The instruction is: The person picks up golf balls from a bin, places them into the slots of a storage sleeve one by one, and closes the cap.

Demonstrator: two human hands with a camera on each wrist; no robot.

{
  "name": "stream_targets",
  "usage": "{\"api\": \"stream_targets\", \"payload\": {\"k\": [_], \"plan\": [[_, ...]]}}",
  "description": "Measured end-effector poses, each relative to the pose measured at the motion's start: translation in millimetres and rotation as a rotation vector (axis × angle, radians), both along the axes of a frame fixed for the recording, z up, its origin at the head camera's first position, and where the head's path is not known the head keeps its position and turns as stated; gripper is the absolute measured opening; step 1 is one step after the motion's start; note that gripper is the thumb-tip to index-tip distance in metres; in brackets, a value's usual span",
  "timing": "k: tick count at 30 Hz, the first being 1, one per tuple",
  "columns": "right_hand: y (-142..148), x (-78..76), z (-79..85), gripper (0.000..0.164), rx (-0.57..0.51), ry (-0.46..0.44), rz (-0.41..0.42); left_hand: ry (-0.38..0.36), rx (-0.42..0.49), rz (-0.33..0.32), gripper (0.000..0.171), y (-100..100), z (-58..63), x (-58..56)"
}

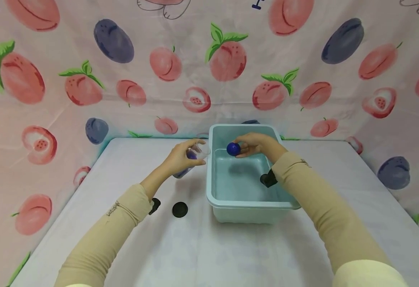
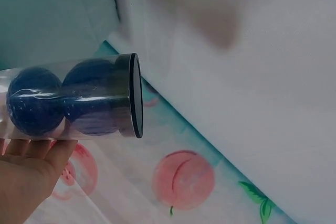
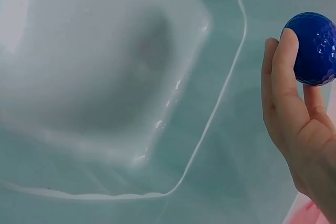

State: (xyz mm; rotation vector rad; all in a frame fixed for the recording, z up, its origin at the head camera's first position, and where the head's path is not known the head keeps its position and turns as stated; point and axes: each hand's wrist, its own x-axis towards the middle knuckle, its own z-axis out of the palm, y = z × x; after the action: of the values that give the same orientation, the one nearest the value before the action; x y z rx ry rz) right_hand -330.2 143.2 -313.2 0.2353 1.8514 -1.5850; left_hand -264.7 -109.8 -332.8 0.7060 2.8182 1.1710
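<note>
My left hand [image 1: 180, 156] grips a clear plastic tube [image 2: 125, 77], held tilted just left of the tub with its open mouth toward it. Two dark blue balls [image 2: 34, 101] show inside, and a black cap [image 2: 137, 96] closes the tube's far end. Between the thumb and fingers of my right hand [image 1: 255, 143] is a blue golf ball [image 1: 233, 149], its dimples plain in the right wrist view. That hand is over the light blue-green tub [image 1: 249, 205], with the ball above its floor. A round black lid [image 1: 180, 209] lies flat on the table.
The tub stands near the middle of the white-covered table [image 1: 195, 255], toward its back edge. Behind and at both sides hangs a fruit-printed cloth [image 1: 231, 91]. A small dark device sits at each wrist.
</note>
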Motion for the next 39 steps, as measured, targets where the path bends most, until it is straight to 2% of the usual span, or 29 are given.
{"api": "stream_targets", "payload": {"k": [7,14,19,27,33,39], "plan": [[-1,2.3,6.2,0.055,-0.046,0.003,0.005,-0.004,0.006,0.005,0.059,1,-1.1,-0.5],[-5,7.0,9.6,0.051,-0.095,0.002,0.077,-0.025,0.025,0.004,0.059,1,-4.7,1.2],[-10,5.7,16.8,0.051,-0.105,0.039,0.098,-0.006,0.025,0.012,0.059,2,-0.6,-0.8],[-20,13.5,31.1,0.052,-0.174,0.022,0.090,-0.012,0.006,0.025,0.059,5,4.4,-3.1],[-24,21.3,37.9,0.051,-0.199,0.054,0.079,-0.011,-0.001,0.028,0.060,7,3.7,-1.8],[-32,25.9,42.2,0.051,-0.231,0.067,0.076,-0.006,-0.009,0.020,0.062,7,7.9,0.1]]}}
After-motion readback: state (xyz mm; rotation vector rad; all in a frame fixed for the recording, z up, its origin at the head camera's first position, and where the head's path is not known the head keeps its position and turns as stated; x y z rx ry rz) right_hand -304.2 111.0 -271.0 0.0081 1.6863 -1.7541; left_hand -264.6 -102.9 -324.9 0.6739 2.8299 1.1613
